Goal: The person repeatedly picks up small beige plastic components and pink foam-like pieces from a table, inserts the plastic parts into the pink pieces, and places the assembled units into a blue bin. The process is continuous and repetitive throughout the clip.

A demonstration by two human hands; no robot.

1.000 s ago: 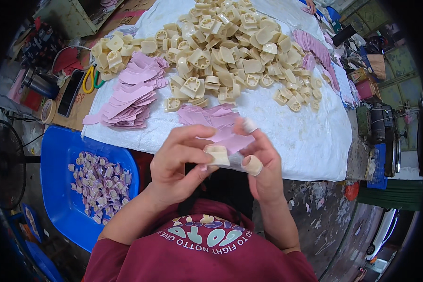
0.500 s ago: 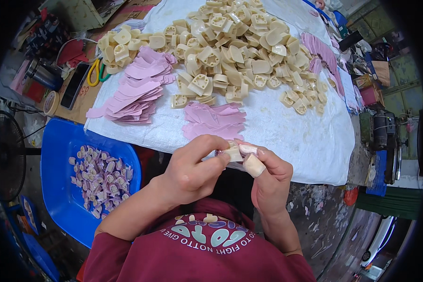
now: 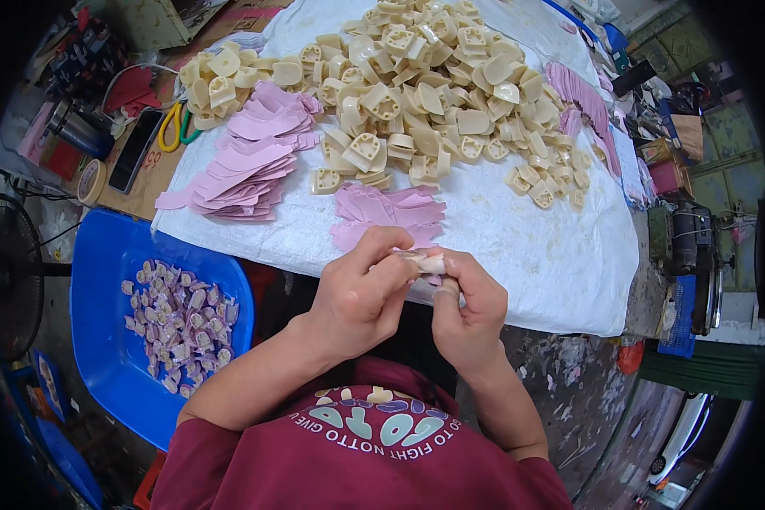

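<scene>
Small cream piece [image 3: 410, 254]: held up between both hands, in line with the near edge of the white cloth as I look down from the head view. Fingers hide most of it; a sliver of pink shows at its underside. I can't make out how the pink sits on it.

Left hand [image 3: 354, 293]: grip pinching the piece, thumb and index finger together, other fingers curled in. Right hand [image 3: 471, 308]: grip also pinching, fingertips on the piece's right end, almost meeting the left ones.

Just beyond the hands, a low stack of pink strips [image 3: 388, 217] on the white cloth [image 3: 540, 272]. To its left I have a taller, fanned stack [image 3: 242, 166]. Behind both, a big heap of cream pieces [image 3: 429, 98], spilling right into a scatter of smaller ones [image 3: 546, 177].

Left of the left forearm, below the worktop [image 3: 149, 204]: blue basin [image 3: 102, 323] holding many small cream-and-pink pieces [image 3: 183, 327].

Worktop's left end, bare brown surface: yellow-and-green handles [image 3: 169, 127], dark phone [image 3: 136, 151], tape roll [image 3: 91, 182], dark tumbler [image 3: 81, 132]. Farther left, near the rim of my view, a dark fan [image 3: 8, 285].
</scene>
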